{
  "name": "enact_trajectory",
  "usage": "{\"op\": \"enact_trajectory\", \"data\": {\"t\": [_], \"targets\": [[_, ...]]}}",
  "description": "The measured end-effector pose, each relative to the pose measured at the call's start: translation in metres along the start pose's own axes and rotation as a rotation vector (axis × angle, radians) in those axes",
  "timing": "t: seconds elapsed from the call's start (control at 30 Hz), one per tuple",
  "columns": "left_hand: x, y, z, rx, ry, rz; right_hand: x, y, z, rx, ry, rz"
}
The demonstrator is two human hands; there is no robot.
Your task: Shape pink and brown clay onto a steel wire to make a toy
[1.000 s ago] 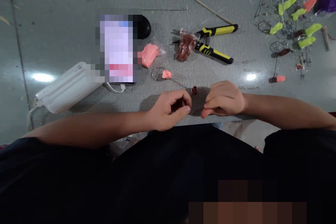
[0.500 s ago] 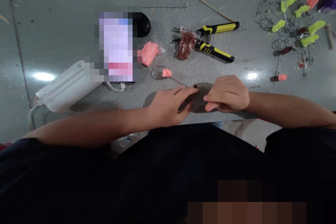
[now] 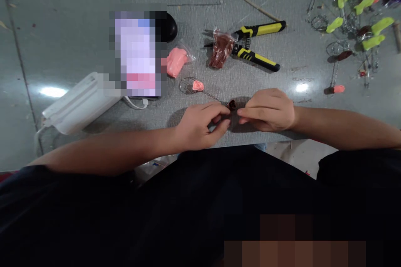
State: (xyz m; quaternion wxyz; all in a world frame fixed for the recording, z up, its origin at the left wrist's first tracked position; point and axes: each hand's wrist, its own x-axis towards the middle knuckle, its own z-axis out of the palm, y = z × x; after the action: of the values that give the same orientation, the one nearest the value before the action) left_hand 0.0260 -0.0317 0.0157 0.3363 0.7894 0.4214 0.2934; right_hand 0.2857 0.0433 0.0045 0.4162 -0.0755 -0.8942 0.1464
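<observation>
A thin wire [image 3: 210, 95] lies on the grey table, with a coiled loop and a pink clay flower [image 3: 198, 86] at its far end and a small dark brown clay bud [image 3: 232, 104] at the near end. My left hand [image 3: 200, 125] is closed in a pinch just beside the bud, thumb and fingers curled together. From the right, my right hand [image 3: 266, 109] pinches toward the same bud, fingers pressed together. Both hands rest near the table's front edge.
Yellow-and-black pliers [image 3: 257, 44] lie behind, next to a bag of brown clay [image 3: 221, 48] and a bag of pink clay [image 3: 176, 61]. A blurred phone [image 3: 136, 54] and a white power bank [image 3: 77, 104] sit left. Several wire stems with green leaves [image 3: 354, 16] are at the right.
My left hand went from a curled fist to reaching fingers, and now pinches beside the brown bud. My right hand shifted slightly left and closed in on the bud.
</observation>
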Motion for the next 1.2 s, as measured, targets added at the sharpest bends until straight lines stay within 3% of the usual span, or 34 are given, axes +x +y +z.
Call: {"op": "enact_trajectory", "data": {"t": [0.13,0.37,0.5,0.6,0.7,0.93,1.2], "targets": [[0.000,0.003,-0.002,-0.072,-0.008,0.026,0.001,-0.002,0.001,0.034,0.033,-0.013],[0.001,0.001,-0.001,-0.061,0.008,0.119,0.005,-0.001,-0.005,0.044,-0.143,-0.118],[0.002,0.001,-0.002,-0.063,0.015,0.114,0.006,-0.005,-0.005,0.040,-0.146,0.003],[0.002,0.001,-0.002,-0.084,0.028,0.126,0.004,-0.006,-0.002,0.064,-0.074,0.100],[0.003,0.002,-0.002,-0.114,0.035,0.122,0.002,-0.003,0.002,0.073,-0.006,0.131],[0.003,0.002,-0.002,-0.157,0.050,0.036,0.000,0.003,0.001,0.097,-0.020,0.164],[0.004,0.002,-0.005,-0.179,0.109,-0.010,0.006,0.004,-0.003,0.178,0.079,0.357]]}}
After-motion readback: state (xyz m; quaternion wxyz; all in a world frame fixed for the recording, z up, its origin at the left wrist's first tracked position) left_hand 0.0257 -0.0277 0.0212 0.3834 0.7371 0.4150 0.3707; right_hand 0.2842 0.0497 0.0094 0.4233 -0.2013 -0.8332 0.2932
